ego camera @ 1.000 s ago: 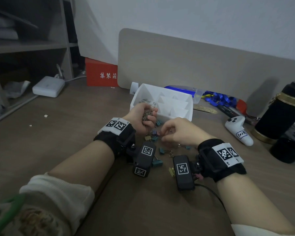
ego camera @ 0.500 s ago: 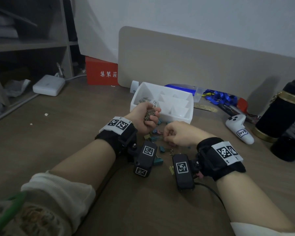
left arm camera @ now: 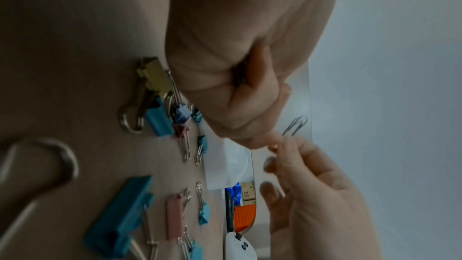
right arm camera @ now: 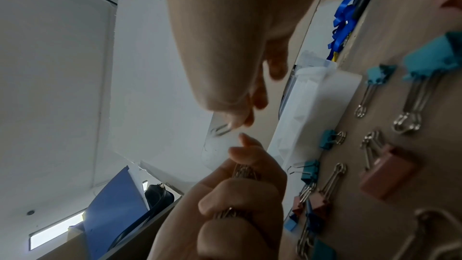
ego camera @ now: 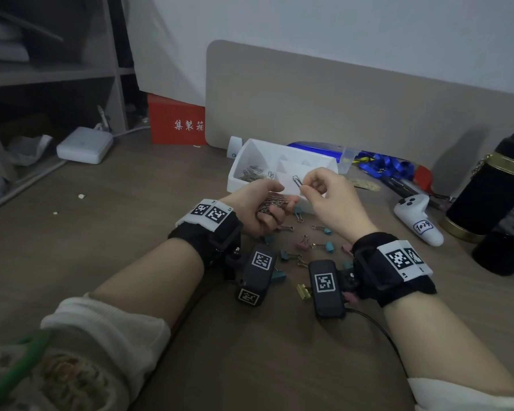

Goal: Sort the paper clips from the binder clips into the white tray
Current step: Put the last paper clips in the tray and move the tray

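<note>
Right hand (ego camera: 327, 197), half a second ago down among the binder clips (ego camera: 306, 247) on the desk, is now raised before the white tray (ego camera: 235, 176), thumb and forefinger pinching a single paper clip (ego camera: 297, 181): one more item sorted out. Left hand (ego camera: 261, 209) is closed on a bundle of paper clips (ego camera: 272, 203). The tray's leftmost compartment holds paper clips (other compartments appear empty).
</note>
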`<action>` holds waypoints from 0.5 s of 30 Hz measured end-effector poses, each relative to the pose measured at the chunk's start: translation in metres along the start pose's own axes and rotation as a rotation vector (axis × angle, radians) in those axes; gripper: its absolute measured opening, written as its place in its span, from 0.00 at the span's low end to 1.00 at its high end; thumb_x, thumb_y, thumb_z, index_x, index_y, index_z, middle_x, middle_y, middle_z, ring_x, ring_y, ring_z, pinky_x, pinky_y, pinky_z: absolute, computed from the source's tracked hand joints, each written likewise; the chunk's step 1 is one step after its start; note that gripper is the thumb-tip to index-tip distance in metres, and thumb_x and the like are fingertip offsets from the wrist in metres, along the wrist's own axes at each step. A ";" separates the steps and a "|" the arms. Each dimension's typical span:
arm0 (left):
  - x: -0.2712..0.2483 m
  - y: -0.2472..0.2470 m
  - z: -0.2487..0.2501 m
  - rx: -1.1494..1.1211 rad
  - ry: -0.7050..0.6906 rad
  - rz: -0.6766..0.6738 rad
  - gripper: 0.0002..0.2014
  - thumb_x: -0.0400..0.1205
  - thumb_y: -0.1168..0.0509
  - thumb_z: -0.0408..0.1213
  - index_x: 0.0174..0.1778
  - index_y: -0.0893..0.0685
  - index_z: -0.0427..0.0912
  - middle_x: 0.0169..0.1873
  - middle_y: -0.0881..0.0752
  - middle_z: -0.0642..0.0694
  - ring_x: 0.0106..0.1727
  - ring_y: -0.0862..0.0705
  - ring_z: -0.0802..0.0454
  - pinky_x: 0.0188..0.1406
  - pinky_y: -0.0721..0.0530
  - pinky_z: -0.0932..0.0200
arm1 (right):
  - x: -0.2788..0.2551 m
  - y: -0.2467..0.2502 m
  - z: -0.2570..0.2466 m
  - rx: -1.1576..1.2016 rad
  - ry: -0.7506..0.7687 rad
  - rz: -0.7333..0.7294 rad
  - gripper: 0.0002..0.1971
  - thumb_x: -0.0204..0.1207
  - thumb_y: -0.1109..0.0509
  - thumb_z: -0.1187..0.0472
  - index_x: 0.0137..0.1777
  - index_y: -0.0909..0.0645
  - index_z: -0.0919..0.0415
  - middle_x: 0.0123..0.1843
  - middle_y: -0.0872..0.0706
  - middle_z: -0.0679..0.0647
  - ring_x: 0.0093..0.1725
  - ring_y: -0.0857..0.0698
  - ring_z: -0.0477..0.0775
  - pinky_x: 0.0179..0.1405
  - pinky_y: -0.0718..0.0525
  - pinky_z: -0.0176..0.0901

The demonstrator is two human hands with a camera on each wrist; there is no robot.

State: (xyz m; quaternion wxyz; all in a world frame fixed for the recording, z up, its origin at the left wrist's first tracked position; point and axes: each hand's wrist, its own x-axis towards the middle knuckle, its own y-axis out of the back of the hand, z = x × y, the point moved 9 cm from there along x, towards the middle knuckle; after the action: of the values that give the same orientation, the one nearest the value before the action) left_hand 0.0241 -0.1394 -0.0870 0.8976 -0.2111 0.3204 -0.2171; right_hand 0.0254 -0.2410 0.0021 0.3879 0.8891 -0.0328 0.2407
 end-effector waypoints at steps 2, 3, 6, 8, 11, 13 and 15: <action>0.000 -0.003 -0.002 0.029 0.021 -0.028 0.16 0.84 0.48 0.45 0.38 0.23 0.38 0.30 0.23 0.50 0.13 0.33 0.60 0.07 0.46 0.73 | -0.003 -0.004 -0.011 0.090 0.051 -0.051 0.05 0.79 0.32 0.66 0.42 0.20 0.58 0.35 0.18 0.42 0.34 0.20 0.30 0.37 0.25 0.22; 0.000 -0.004 -0.003 0.029 0.028 -0.036 0.16 0.84 0.48 0.46 0.39 0.23 0.39 0.30 0.22 0.50 0.13 0.33 0.60 0.07 0.46 0.73 | -0.004 -0.006 -0.014 0.105 0.068 -0.070 0.05 0.78 0.31 0.67 0.42 0.19 0.59 0.33 0.17 0.42 0.34 0.20 0.29 0.37 0.25 0.20; 0.001 -0.002 -0.003 0.011 0.028 -0.030 0.16 0.85 0.48 0.47 0.40 0.24 0.39 0.29 0.22 0.49 0.14 0.33 0.60 0.06 0.45 0.72 | -0.003 -0.009 -0.012 0.104 0.077 -0.108 0.05 0.79 0.31 0.64 0.42 0.17 0.57 0.33 0.13 0.44 0.36 0.18 0.33 0.39 0.22 0.25; 0.001 -0.001 -0.002 0.009 0.010 -0.014 0.16 0.85 0.48 0.45 0.39 0.24 0.39 0.27 0.22 0.49 0.13 0.33 0.60 0.05 0.45 0.72 | -0.003 -0.011 -0.011 0.105 0.072 -0.128 0.06 0.79 0.32 0.62 0.42 0.15 0.56 0.35 0.11 0.44 0.38 0.17 0.35 0.42 0.21 0.26; 0.001 -0.001 0.001 0.013 -0.016 0.003 0.15 0.85 0.48 0.40 0.34 0.25 0.40 0.25 0.23 0.50 0.12 0.34 0.61 0.05 0.45 0.73 | -0.002 -0.013 -0.009 0.161 0.054 -0.130 0.08 0.81 0.33 0.61 0.43 0.14 0.58 0.38 0.11 0.45 0.42 0.15 0.44 0.46 0.20 0.35; 0.001 0.001 0.003 -0.010 -0.038 0.017 0.15 0.85 0.48 0.38 0.33 0.25 0.41 0.23 0.24 0.50 0.12 0.35 0.61 0.05 0.46 0.73 | 0.000 -0.011 -0.008 0.172 0.036 -0.105 0.09 0.81 0.35 0.60 0.44 0.14 0.58 0.42 0.11 0.47 0.45 0.16 0.51 0.46 0.19 0.42; 0.002 0.003 0.006 -0.048 -0.056 0.027 0.14 0.85 0.48 0.38 0.34 0.25 0.41 0.23 0.24 0.50 0.12 0.35 0.61 0.05 0.45 0.73 | 0.000 -0.007 -0.007 0.196 0.021 -0.079 0.10 0.82 0.36 0.61 0.45 0.14 0.60 0.44 0.12 0.48 0.46 0.16 0.52 0.49 0.18 0.43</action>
State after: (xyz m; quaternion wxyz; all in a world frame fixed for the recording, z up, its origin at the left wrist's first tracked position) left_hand 0.0299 -0.1362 -0.0852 0.9038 -0.2342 0.3030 -0.1911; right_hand 0.0245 -0.2313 0.0010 0.3087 0.9208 0.0301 0.2367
